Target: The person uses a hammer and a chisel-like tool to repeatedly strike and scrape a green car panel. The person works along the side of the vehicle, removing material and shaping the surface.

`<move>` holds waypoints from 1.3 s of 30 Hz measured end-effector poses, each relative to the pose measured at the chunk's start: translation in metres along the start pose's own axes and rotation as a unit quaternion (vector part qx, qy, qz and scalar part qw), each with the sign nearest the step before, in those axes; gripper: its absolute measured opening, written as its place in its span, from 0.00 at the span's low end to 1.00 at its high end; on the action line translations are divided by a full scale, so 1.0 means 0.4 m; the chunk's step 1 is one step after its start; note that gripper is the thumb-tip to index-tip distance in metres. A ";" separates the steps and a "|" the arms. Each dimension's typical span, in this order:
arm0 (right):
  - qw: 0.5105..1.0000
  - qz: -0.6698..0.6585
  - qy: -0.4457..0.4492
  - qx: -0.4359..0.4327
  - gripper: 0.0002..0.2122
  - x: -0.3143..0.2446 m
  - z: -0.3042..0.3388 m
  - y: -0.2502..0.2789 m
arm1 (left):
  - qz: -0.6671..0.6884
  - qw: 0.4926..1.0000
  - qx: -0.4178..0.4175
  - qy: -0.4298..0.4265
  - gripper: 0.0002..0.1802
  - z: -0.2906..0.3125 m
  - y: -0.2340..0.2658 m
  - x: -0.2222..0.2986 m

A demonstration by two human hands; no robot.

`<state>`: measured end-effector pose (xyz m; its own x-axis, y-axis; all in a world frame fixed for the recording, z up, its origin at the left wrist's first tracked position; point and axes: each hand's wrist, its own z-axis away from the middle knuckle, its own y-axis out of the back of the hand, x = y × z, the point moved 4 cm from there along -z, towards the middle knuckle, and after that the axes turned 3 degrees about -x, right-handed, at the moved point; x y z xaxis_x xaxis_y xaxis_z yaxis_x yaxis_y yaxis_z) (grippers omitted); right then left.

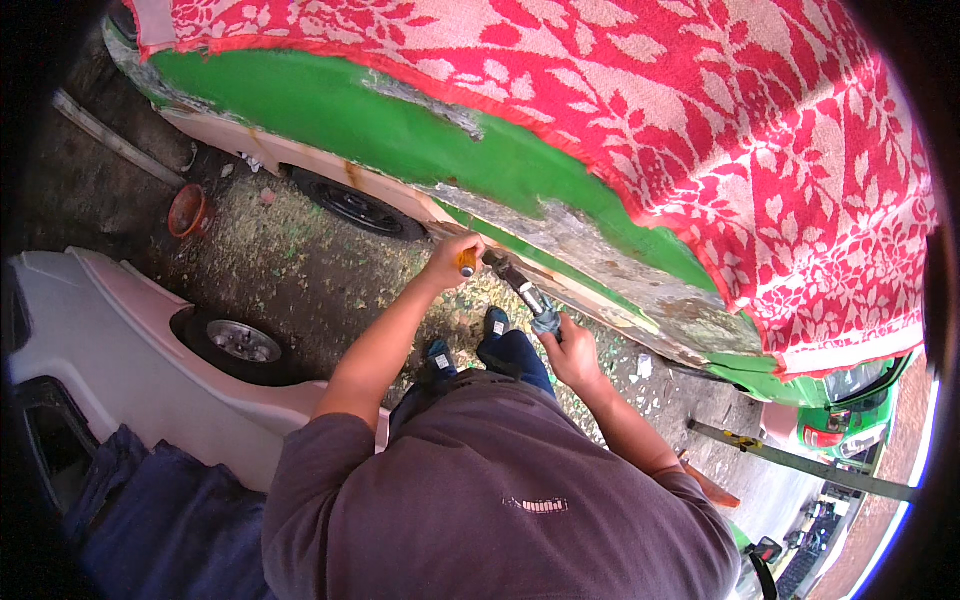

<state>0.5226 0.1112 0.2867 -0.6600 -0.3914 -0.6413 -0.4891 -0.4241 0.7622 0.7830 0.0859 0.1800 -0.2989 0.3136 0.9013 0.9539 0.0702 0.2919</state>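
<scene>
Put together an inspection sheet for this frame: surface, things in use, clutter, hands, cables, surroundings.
Surface: green car body, with rough grey and brown patches.
Things in use: orange-handled tool, tip not clear; silver-shafted tool, type uncertain.
Clutter: pale flakes scattered on the ground; orange bowl.
Hands: left hand grips the orange-handled tool; right hand grips the silver-shafted tool.
Cables: nothing seen for certain.
Surroundings: red patterned cloth over the green car; pale car at left.

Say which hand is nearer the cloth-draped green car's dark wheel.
Left. The left hand, holding a yellow-handled tool, is right of and below the dark wheel in the picture; the right hand, gripping a metallic tool, is farther right and lower.
</scene>
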 end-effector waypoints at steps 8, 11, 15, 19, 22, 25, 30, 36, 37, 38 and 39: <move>1.000 0.013 -0.015 -0.008 0.13 -0.019 0.015 -0.002 | 0.007 0.999 -0.042 0.002 0.14 0.014 -0.017 -0.028; 1.000 0.012 -0.019 -0.016 0.14 -0.016 0.019 -0.008 | 0.011 0.999 -0.047 0.001 0.15 0.020 -0.017 -0.012; 1.000 0.014 -0.009 -0.006 0.14 -0.019 0.026 -0.009 | 0.029 0.998 -0.035 -0.031 0.16 0.012 -0.011 0.027; 1.000 0.015 -0.002 -0.005 0.14 -0.020 0.029 -0.007 | -0.018 0.999 -0.046 -0.022 0.16 -0.001 -0.012 0.031; 1.000 0.019 -0.008 -0.013 0.14 -0.020 0.033 -0.003 | -0.032 0.997 -0.051 -0.046 0.16 -0.003 -0.009 0.020; 0.999 0.018 -0.021 -0.019 0.14 -0.014 0.035 -0.003 | -0.071 0.993 -0.081 -0.038 0.16 -0.006 -0.015 0.008; 0.998 0.052 -0.003 -0.025 0.13 -0.004 0.038 -0.009 | -0.116 0.986 -0.093 -0.077 0.14 -0.007 -0.011 0.010; 0.985 0.087 0.151 -0.017 0.13 -0.017 0.046 -0.011 | -0.049 0.996 -0.072 -0.033 0.13 -0.006 -0.007 0.014; 0.981 0.089 0.174 -0.012 0.13 -0.020 0.040 -0.016 | -0.046 0.996 -0.070 -0.023 0.13 -0.008 -0.007 0.015; 0.976 0.092 0.198 -0.006 0.13 -0.022 0.033 -0.023 | -0.036 0.997 -0.071 -0.015 0.13 -0.012 -0.006 0.015; 0.976 0.177 0.118 -0.039 0.13 -0.002 0.014 -0.046 | -0.025 0.997 -0.074 -0.006 0.13 -0.019 -0.004 0.015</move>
<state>0.5289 0.1239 0.2736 -0.6261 -0.6972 -0.3492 -0.2035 -0.2862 0.9363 0.7796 0.0806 0.1874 -0.3455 0.3247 0.8805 0.9227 -0.0533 0.3817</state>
